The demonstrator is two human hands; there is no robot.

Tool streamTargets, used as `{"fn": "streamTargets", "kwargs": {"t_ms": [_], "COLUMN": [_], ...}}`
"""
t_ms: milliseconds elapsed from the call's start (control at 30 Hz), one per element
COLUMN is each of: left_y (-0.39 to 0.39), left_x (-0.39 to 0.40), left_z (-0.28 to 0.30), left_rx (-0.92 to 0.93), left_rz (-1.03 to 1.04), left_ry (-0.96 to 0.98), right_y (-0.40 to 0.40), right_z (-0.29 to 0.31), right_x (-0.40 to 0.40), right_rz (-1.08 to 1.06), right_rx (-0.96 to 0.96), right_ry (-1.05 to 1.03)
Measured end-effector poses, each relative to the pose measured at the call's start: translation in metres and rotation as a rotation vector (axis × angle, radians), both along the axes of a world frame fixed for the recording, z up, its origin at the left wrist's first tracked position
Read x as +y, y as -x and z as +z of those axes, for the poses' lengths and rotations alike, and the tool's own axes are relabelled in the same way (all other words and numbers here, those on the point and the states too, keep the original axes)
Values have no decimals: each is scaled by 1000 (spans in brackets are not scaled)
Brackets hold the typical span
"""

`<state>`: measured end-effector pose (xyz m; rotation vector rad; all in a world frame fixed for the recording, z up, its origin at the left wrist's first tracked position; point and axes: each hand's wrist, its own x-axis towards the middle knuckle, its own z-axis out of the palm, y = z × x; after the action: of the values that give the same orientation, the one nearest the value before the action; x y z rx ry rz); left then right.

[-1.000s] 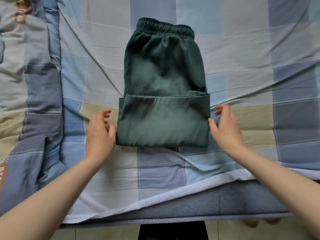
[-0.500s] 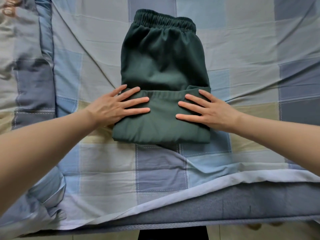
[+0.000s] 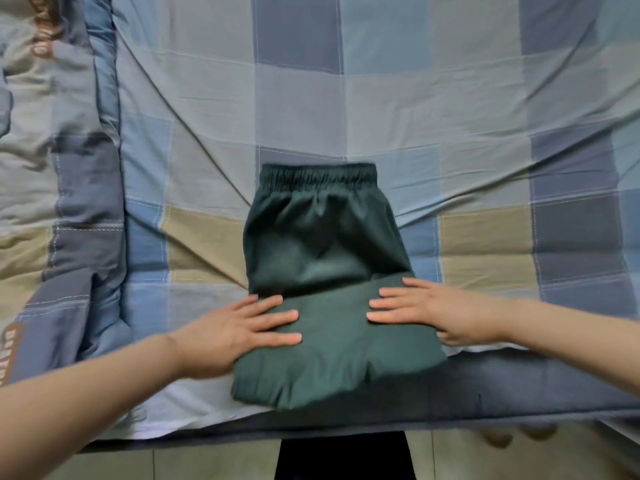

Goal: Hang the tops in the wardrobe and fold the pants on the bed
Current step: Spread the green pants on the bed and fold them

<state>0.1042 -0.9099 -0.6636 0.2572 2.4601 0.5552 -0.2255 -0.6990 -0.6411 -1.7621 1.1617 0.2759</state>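
The bed [image 3: 433, 109] fills most of the view. It has a sheet with big squares of blue, grey and tan. The sheet has long wrinkles that run toward the middle. The near edge of the bed is a dark grey strip, and a thin white edge of the sheet shows just above it.

On the left side of the bed lies a puffy quilt [image 3: 59, 174] in the same colours. It has some brown letters on it, too blurry to read.

Below the bed you can see a bit of pale tiled floor [image 3: 214, 462].

The dark green pants [image 3: 322, 258] lie on the bed, near the front edge and close to the middle. The stretchy waistband is at the far end. The leg part is folded up over the body of the pants, so the near half is a thick layer. The near edge of the fold hangs a little over the grey strip of the bed.

The left hand [image 3: 239, 332] lies flat on the left side of the folded part. Its fingers are straight and spread, pressing on the cloth.

The right hand [image 3: 440, 310] lies flat on the right side of the folded part. Its fingers are straight and close together, pressing down too
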Motion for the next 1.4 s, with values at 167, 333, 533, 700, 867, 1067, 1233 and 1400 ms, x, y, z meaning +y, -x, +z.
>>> {"fn": "streamTargets", "kwargs": {"t_ms": [167,333,533,700,867,1067,1233,1400], "left_y": [-4,20,60,62,69,67,57,63], "left_x": [54,49,69,46,30,71,97,99], "left_z": [56,43,49,29,0,5,-5,1], "left_rx": [-187,107,453,463,104,201,108,158], "left_rz": [857,1877,1943,1953,2002,1543,1545,1651], "left_ry": [-687,-690,-272,-42,33,302,311,180], "right_y": [-19,-28,-50,-33,-28,-76,-98,-97], "right_z": [14,3,4,-7,-24,-9,-23,-22], "right_x": [18,-3,-42,-57,-67,-43,-25,-33], "right_rz": [-1012,-1627,-1612,-1730,-1709,-1271,-1172,-1220], "right_rx": [-470,-445,-290,-237,26,239,387,372], "right_ry": [-377,-243,299,351,96,289,244,202]}}
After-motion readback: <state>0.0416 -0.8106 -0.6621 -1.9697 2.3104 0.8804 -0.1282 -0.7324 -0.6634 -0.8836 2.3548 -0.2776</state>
